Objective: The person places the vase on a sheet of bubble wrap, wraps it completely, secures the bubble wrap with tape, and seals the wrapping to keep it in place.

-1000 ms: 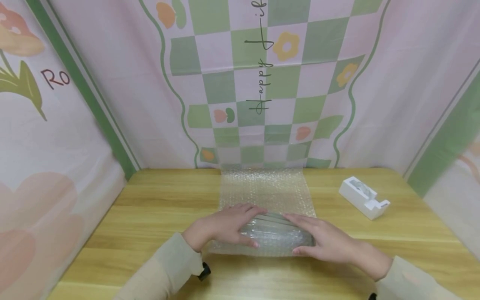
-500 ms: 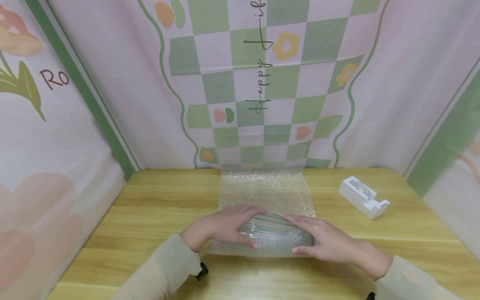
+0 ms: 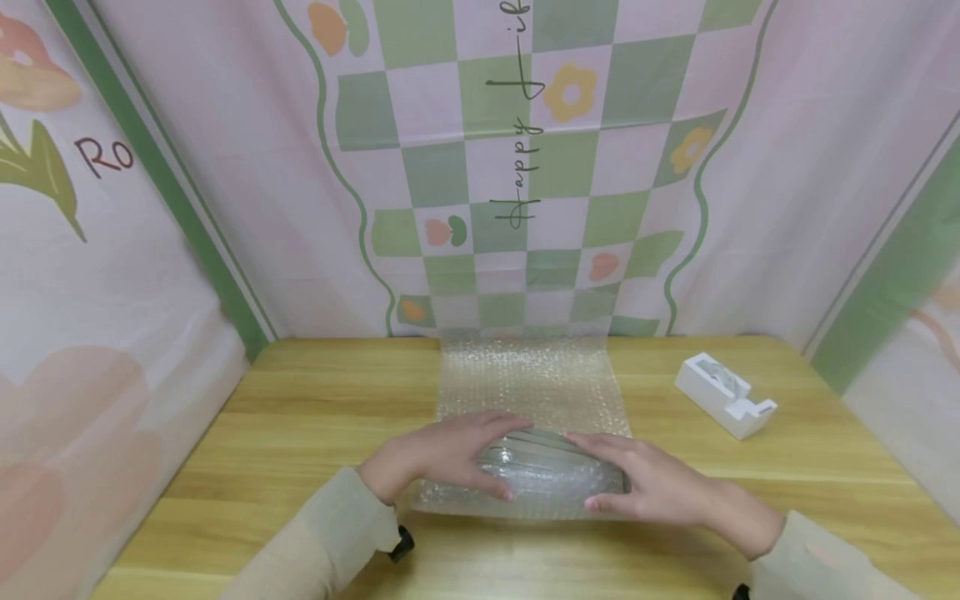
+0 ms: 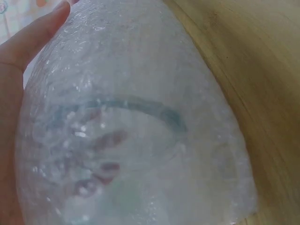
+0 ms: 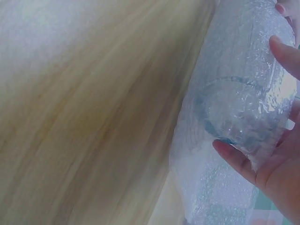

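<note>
A clear, ribbed glass vase [image 3: 551,468] lies on its side under bubble wrap [image 3: 528,379], whose loose length runs to the back of the table. My left hand [image 3: 457,454] holds the bundle's left part, fingers over the top and thumb on the near side. At the other end, my right hand [image 3: 660,475] grips it with the thumb in front and fingers reaching over. The left wrist view shows a round greenish glass edge [image 4: 136,104] through the film. In the right wrist view, the thumb and fingers span the wrapped end [image 5: 234,112].
A white tape dispenser [image 3: 726,396] with a roll in it stands at the back right of the wooden table [image 3: 315,417]. Printed cloth [image 3: 495,167] hangs behind the table and at both sides.
Both hands stay on the wrapped vase in almost the same pose. The near edge of the bubble wrap sits very slightly closer to the table's front.
</note>
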Demonstrator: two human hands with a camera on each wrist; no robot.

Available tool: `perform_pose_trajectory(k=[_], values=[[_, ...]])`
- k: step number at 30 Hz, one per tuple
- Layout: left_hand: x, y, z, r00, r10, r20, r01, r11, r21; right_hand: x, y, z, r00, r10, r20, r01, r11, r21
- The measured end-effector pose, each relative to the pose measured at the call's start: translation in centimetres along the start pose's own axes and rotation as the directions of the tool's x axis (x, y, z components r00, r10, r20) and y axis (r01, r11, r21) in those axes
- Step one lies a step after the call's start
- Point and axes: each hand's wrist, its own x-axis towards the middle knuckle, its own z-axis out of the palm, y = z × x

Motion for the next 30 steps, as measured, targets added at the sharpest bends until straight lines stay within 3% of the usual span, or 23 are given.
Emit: perform_pose_trajectory(k=[6,11,16,22,30], values=[[-0.1,0.2,-0.1,0.999,0.001,-0.053,0.001,1.0,0.029,0.1,0.2,-0.1,1.0,0.018,0.018,-0.018,1.0,0.014],[-0.3,0.8,-0.3,0.991,0.024,-0.128,-0.007,0.991,0.133,0.3,0.4,-0.3,0.999,0.036,0.039,-0.038,0.999,0.039],[-0.7,1.5,-0.3,0.973,0.118,-0.197,-0.049,0.945,0.322,0.4,0.6,-0.4,0.997,0.046,0.059,-0.049,0.997,0.062],[-1.1,1.8,0.1,0.921,0.284,-0.267,-0.128,0.868,0.48,0.5,1.0,-0.4,0.997,0.037,0.065,-0.042,0.996,0.073],[-1.2,2.1,1.0,0.82,0.457,-0.345,-0.179,0.777,0.604,0.6,1.3,-0.9,0.994,0.053,0.097,-0.064,0.992,0.111]])
